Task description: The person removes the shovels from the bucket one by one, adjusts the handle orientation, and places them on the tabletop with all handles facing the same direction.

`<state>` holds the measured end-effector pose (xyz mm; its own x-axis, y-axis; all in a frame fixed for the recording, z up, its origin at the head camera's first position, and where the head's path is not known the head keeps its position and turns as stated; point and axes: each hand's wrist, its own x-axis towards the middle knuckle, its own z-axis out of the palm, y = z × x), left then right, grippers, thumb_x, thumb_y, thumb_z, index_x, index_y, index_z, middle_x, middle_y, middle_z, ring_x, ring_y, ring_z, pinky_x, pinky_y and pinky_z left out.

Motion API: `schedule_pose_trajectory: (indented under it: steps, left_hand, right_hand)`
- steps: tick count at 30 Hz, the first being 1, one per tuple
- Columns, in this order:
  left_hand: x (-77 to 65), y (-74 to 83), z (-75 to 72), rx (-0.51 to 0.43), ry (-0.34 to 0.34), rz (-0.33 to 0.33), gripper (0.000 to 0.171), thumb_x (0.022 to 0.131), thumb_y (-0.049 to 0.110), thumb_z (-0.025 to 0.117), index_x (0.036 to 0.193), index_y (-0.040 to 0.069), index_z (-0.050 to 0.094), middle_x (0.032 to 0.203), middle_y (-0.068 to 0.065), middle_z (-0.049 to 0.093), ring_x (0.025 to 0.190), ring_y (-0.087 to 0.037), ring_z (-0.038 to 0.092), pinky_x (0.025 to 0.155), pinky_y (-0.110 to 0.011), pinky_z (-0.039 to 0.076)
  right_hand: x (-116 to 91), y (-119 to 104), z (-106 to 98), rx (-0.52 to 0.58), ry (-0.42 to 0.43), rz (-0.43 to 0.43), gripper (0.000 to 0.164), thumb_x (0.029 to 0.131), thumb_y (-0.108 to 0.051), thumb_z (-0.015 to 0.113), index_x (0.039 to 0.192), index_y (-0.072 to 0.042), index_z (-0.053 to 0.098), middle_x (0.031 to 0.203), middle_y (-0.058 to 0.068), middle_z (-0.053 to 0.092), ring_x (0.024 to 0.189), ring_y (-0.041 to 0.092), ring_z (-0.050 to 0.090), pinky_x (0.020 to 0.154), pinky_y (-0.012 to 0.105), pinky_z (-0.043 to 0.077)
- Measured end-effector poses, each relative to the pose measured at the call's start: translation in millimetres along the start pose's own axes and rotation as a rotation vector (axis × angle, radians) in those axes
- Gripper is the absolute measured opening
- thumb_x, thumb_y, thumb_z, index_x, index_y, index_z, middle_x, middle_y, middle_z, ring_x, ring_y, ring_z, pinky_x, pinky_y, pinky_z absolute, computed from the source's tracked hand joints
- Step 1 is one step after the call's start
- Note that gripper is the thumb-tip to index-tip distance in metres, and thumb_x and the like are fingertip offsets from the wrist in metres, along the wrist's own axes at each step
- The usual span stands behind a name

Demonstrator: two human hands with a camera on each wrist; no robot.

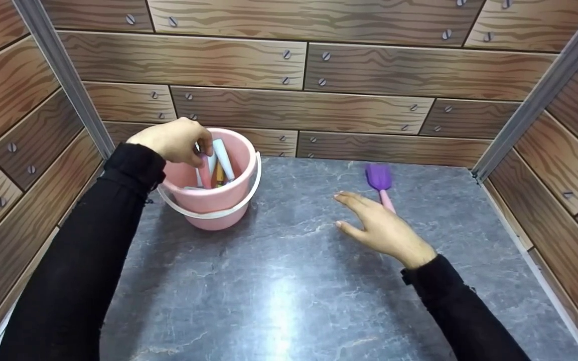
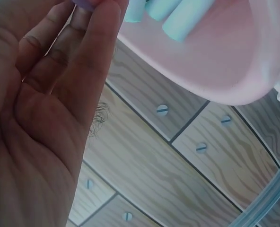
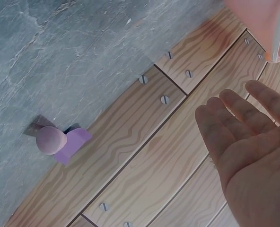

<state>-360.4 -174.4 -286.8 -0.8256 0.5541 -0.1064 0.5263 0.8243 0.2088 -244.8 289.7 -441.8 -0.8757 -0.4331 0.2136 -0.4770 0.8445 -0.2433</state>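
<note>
At the back left stands a pink bucket [image 1: 213, 203] with its white handle [image 1: 219, 213] hanging down in front. My left hand [image 1: 174, 140] reaches over the rim and pinches a pink handle [image 1: 205, 176] between thumb and fingers; its lower end is hidden inside the bucket. Beside it in the bucket are pale blue handles [image 2: 187, 21] and an orange-yellow piece [image 1: 220, 174]. My right hand [image 1: 384, 228] hovers over the table with fingers extended, holding nothing. Just beyond it lies a toy shovel with a purple blade [image 1: 379, 176] and a pink handle [image 1: 386, 200], partly covered by the hand.
A grey marbled tabletop [image 1: 269, 260] spreads below. Wood-patterned panels [image 1: 299, 110] close off the back and both sides, with grey metal posts [image 1: 530, 100] at the back corners. The bucket is close to the back panel.
</note>
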Motion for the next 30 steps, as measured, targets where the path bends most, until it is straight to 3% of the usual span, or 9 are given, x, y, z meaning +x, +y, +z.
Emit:
schedule_pose_trajectory:
  steps: [4, 11, 17, 23, 30]
  left_hand:
    - [-5.3, -3.2, -4.7, -0.04, 0.015, 0.017, 0.018, 0.092, 0.003, 0.089, 0.109, 0.006, 0.083, 0.115, -0.016, 0.087, 0.105, -0.029, 0.081, 0.075, -0.03, 0.058]
    - [-17.7, -8.0, -18.4, -0.053, 0.069, 0.06, 0.019, 0.095, 0.001, 0.086, 0.113, 0.002, 0.084, 0.115, -0.02, 0.087, 0.109, -0.036, 0.084, 0.094, -0.052, 0.07]
    - [-26.0, -7.9, -28.1, -0.047, 0.127, 0.061, 0.02, 0.095, 0.002, 0.084, 0.114, 0.001, 0.084, 0.112, -0.02, 0.086, 0.103, -0.033, 0.081, 0.093, -0.053, 0.069]
    - [-34.2, -4.3, -36.9, -0.047, 0.18, 0.034, 0.019, 0.099, 0.003, 0.079, 0.117, 0.005, 0.084, 0.116, -0.018, 0.086, 0.107, -0.032, 0.081, 0.097, -0.055, 0.068]
    - [-42.8, 3.6, -46.8, -0.056, 0.258, 0.027, 0.017, 0.102, 0.006, 0.077, 0.117, 0.009, 0.085, 0.114, -0.011, 0.086, 0.106, -0.026, 0.08, 0.093, -0.045, 0.064]
  right_hand:
    - [1, -1, -1, 0.003, 0.003, -0.003, 0.067, 0.115, -0.042, 0.075, 0.173, -0.013, 0.058, 0.179, 0.015, 0.059, 0.168, 0.04, 0.057, 0.14, 0.093, 0.011]
    - [1, -3, -1, 0.015, 0.0, -0.004, 0.067, 0.115, -0.041, 0.075, 0.173, -0.013, 0.057, 0.179, 0.016, 0.059, 0.167, 0.041, 0.057, 0.141, 0.091, 0.012]
    - [2, -3, -1, 0.026, 0.003, -0.019, 0.067, 0.115, -0.039, 0.075, 0.173, -0.011, 0.057, 0.178, 0.017, 0.059, 0.168, 0.041, 0.057, 0.145, 0.082, 0.022]
    - [2, -3, -1, 0.018, -0.003, -0.015, 0.067, 0.115, -0.04, 0.075, 0.174, -0.012, 0.057, 0.179, 0.017, 0.059, 0.168, 0.041, 0.056, 0.144, 0.085, 0.018]
    - [2, -4, -2, 0.021, -0.001, -0.019, 0.067, 0.115, -0.039, 0.076, 0.173, -0.01, 0.057, 0.178, 0.018, 0.059, 0.167, 0.042, 0.057, 0.144, 0.085, 0.019]
